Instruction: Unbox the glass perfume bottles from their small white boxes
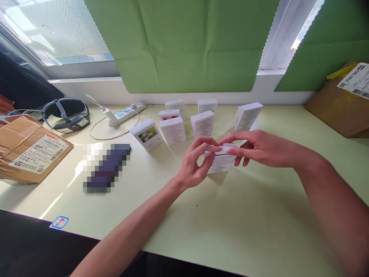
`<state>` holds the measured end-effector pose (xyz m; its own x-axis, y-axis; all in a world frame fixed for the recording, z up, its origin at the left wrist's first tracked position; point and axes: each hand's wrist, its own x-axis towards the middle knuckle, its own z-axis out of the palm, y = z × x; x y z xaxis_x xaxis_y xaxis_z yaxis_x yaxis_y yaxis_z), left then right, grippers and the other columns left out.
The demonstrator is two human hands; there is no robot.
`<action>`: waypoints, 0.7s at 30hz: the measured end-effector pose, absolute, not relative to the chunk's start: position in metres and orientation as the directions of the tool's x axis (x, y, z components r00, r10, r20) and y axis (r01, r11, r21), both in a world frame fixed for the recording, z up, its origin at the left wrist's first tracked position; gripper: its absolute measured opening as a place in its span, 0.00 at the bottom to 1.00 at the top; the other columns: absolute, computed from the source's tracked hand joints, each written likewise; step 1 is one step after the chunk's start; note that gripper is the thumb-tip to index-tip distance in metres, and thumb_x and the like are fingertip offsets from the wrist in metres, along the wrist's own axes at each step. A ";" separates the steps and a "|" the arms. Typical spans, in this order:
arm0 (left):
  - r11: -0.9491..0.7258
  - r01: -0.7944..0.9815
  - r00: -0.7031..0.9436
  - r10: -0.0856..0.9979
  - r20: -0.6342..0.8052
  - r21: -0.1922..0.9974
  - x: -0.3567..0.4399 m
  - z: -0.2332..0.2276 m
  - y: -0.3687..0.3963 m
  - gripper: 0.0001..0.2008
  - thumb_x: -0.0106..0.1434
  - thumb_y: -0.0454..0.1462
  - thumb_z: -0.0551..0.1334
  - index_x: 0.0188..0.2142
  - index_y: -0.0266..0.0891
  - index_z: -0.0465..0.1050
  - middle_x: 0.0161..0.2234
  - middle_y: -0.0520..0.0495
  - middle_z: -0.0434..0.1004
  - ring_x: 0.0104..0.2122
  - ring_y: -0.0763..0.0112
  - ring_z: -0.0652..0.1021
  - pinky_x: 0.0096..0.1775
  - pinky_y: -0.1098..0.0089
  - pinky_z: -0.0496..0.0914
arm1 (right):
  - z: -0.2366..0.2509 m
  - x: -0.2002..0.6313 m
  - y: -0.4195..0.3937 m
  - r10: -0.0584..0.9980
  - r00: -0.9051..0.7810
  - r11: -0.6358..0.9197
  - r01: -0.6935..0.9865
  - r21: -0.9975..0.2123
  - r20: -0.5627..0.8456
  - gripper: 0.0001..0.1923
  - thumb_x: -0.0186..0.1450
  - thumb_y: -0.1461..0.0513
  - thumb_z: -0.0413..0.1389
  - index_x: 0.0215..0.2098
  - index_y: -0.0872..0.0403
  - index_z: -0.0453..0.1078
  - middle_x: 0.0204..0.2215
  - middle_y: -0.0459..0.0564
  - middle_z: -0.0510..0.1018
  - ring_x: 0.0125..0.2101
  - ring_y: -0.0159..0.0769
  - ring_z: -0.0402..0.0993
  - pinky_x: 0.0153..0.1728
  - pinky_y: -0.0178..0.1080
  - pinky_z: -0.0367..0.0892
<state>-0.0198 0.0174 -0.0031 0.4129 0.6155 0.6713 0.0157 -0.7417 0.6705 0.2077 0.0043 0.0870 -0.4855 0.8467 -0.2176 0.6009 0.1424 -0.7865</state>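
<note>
A small white box (pixel 220 164) with fine printed text on its front stands on the pale green table between my two hands. My left hand (pixel 196 162) is closed on its left end, fingers across the top edge and thumb near the upper left corner. From the other side, my right hand (pixel 248 148) grips the right end, its index finger over the top and its thumb at the upper right edge. Parts of the box's top are hidden by fingers. Just behind stands a similar white box (pixel 202 125), upright with printed text facing me.
More white boxes stand behind, including one with a flower picture (pixel 148 135) and one at right (pixel 247 117). Left are a pixelated dark item (pixel 108 169), a power strip (pixel 127 114), a headset (pixel 67 115) and a cardboard box (pixel 31 152). Another carton (pixel 337 100) sits far right.
</note>
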 end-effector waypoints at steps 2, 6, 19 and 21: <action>-0.746 0.017 0.421 0.609 0.672 0.666 -0.020 -0.003 0.017 0.10 0.70 0.35 0.56 0.46 0.42 0.75 0.47 0.42 0.71 0.45 0.65 0.75 0.44 0.61 0.73 | 0.087 0.207 0.004 0.847 -0.485 0.149 0.606 -0.781 -0.215 0.28 0.66 0.44 0.56 0.62 0.41 0.69 0.40 0.48 0.83 0.33 0.40 0.82 0.36 0.43 0.76; -0.747 0.023 0.434 0.606 0.667 0.664 -0.021 -0.002 0.016 0.09 0.70 0.35 0.57 0.44 0.42 0.75 0.47 0.42 0.71 0.45 0.63 0.75 0.44 0.61 0.73 | 0.087 0.208 0.004 0.838 -0.490 0.118 0.592 -0.797 -0.240 0.28 0.65 0.45 0.58 0.61 0.41 0.69 0.41 0.49 0.82 0.34 0.42 0.82 0.36 0.44 0.76; -0.865 0.080 0.429 0.479 0.766 0.496 -0.019 -0.006 0.021 0.08 0.64 0.31 0.59 0.42 0.41 0.74 0.47 0.42 0.71 0.44 0.65 0.77 0.43 0.61 0.74 | 0.072 0.215 0.012 0.753 -0.558 -0.065 0.466 -0.882 -0.350 0.27 0.69 0.46 0.55 0.64 0.40 0.63 0.57 0.51 0.73 0.41 0.42 0.82 0.35 0.42 0.80; -0.878 0.089 0.413 0.463 0.784 0.471 -0.017 -0.009 0.021 0.08 0.63 0.30 0.61 0.41 0.41 0.74 0.46 0.42 0.71 0.43 0.66 0.77 0.42 0.63 0.74 | 0.071 0.215 0.013 0.738 -0.567 -0.092 0.453 -0.887 -0.366 0.28 0.69 0.46 0.55 0.64 0.41 0.62 0.55 0.52 0.75 0.42 0.43 0.82 0.35 0.41 0.80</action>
<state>-0.0173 0.0208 -0.0089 0.4127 0.4630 0.7844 0.0894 -0.8776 0.4710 0.2148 0.0126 0.0714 -0.5667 0.7383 -0.3657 0.4525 -0.0920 -0.8870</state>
